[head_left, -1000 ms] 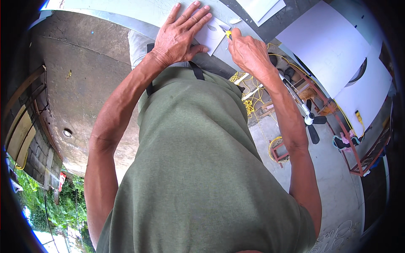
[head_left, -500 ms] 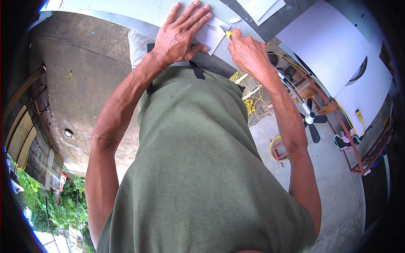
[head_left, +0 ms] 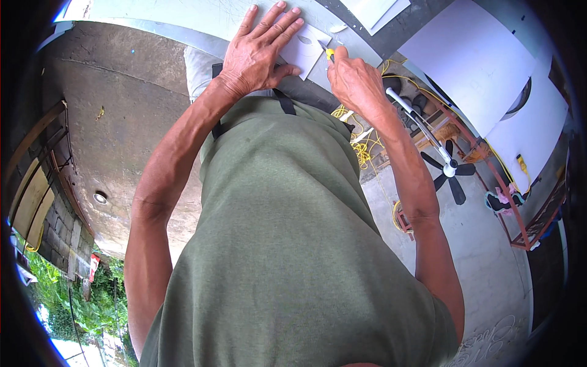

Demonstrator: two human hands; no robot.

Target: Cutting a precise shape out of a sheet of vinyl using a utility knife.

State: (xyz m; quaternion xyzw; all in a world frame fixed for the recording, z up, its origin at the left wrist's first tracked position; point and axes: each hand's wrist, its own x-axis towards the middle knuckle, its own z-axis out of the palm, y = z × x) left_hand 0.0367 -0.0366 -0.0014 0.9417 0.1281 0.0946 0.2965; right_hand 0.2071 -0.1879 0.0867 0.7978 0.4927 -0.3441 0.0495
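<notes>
My left hand (head_left: 254,60) lies flat with fingers spread on a small white card (head_left: 309,60), pressing its left side. A leaf-shaped outline or cut shows on the card; which of the two I cannot tell. At the card's right edge, my right hand (head_left: 356,84) is wrapped around a yellow-and-black utility knife (head_left: 330,54). Its thin blade tip points up and left, toward the card's upper right corner. Beneath the card is a pale, smooth board (head_left: 335,74). A small white scrap (head_left: 337,28) sits just beyond the knife.
Large white sheets (head_left: 474,67) lean or lie on the right. Below them stand a black-bladed fan (head_left: 449,168) and a reddish metal frame (head_left: 516,214). Yellow cord (head_left: 361,150) lies tangled beside my waist. More white sheets (head_left: 382,12) rest at the top.
My right hand and the knife have shifted slightly left and down along the card's right edge. My left hand stays almost in place. More of the fan shows beside my right forearm.
</notes>
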